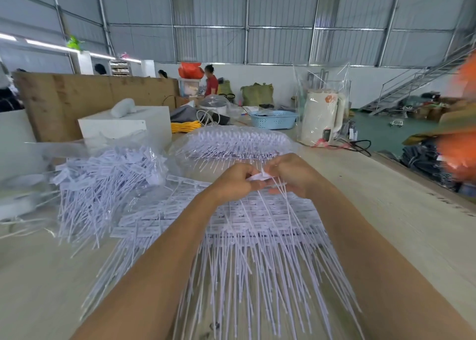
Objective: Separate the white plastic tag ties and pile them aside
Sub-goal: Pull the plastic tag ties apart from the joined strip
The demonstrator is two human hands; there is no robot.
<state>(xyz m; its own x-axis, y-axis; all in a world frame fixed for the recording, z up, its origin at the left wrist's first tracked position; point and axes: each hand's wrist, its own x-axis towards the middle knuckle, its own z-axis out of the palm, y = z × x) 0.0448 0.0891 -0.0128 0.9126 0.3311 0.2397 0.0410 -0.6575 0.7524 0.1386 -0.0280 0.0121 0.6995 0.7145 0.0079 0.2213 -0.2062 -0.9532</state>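
Note:
Joined strips of white plastic tag ties (260, 226) lie spread on the table under my forearms, tails pointing toward me. My left hand (235, 181) and my right hand (291, 176) meet above them, both pinching the white flat heads of a few tag ties (260, 176) whose thin tails hang down. A loose pile of separated ties (108, 179) lies to the left on clear plastic. A clear bag full of more ties (231, 141) sits just beyond my hands.
The pale wooden table (386, 210) runs off to the right edge. A white box (123, 125), yellow cable (184, 126), blue basket (274, 119) and a bagged white kettle (323, 118) stand at the back. People work behind a brown board.

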